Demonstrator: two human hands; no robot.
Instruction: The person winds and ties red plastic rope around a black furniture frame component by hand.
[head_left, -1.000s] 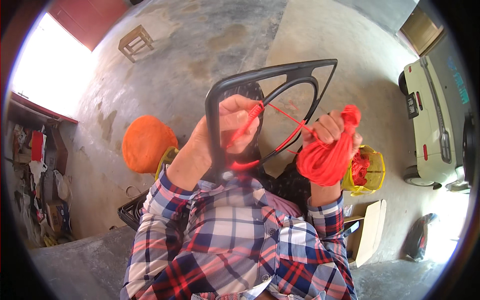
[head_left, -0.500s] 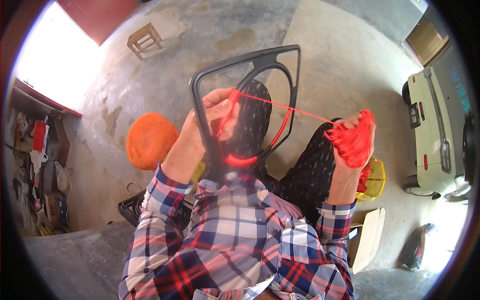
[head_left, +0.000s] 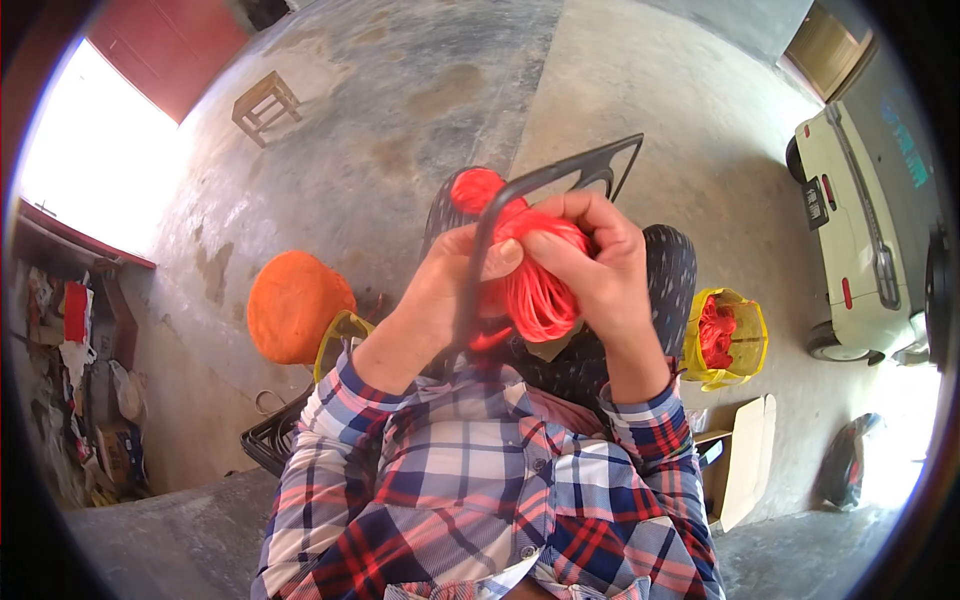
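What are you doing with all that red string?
A person in a plaid shirt is working with bright red cord on a dark plastic frame. The left hand grips the frame's bar, and the right hand clutches a bundle of the cord against it. Both hands are close together in front of the person's chest. On the concrete floor sit an orange cushion-like mound to the left and a yellow bag holding more red cord to the right.
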